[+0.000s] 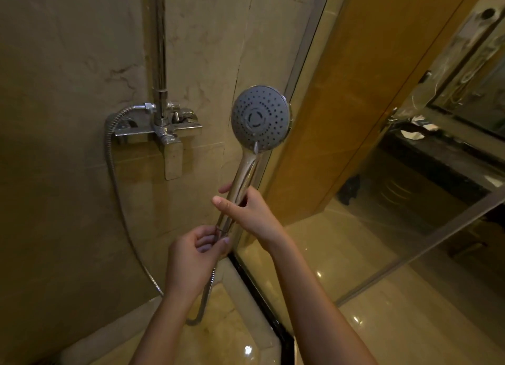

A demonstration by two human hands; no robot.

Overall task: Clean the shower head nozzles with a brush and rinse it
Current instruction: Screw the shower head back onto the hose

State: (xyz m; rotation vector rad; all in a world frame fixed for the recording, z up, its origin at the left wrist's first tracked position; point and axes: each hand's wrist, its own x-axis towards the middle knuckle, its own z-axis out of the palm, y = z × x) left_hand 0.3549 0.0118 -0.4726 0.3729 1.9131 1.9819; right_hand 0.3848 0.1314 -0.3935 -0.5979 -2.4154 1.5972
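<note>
The shower head (260, 118) is held up in the open air of the cubicle, its grey nozzle face turned towards the person and its rim close to the metal frame (308, 50) of the glass panel (382, 173). The right hand (247, 211) grips the chrome handle (243, 179) about halfway down, with the thumb across the front and the fingers wrapped behind. The left hand (195, 255) is just below it, its fingers curled around the bottom end of the handle where the hose (114, 189) joins. A thin dark sliver (220, 230) shows at those fingertips, but I cannot tell what it is.

The hose drops out from under the left hand, loops low near the floor and climbs in a wide curve up the tiled wall (54, 118) to the mixer tap (161, 127). The tap's riser pipe (159, 36) runs straight up out of view. Between the tap and the shower head there is a stretch of bare wall, so the open room lies to the left of the hands. On the right, the glass and its frame crowd in just beside the handle.

Below the forearms, a raised stone kerb (246, 304) with a dark track (262, 291) marks the cubicle's edge. Beyond the glass is a glossy floor (382, 323) and a dark counter (442, 162) carrying some small pale items, too blurred to identify.
</note>
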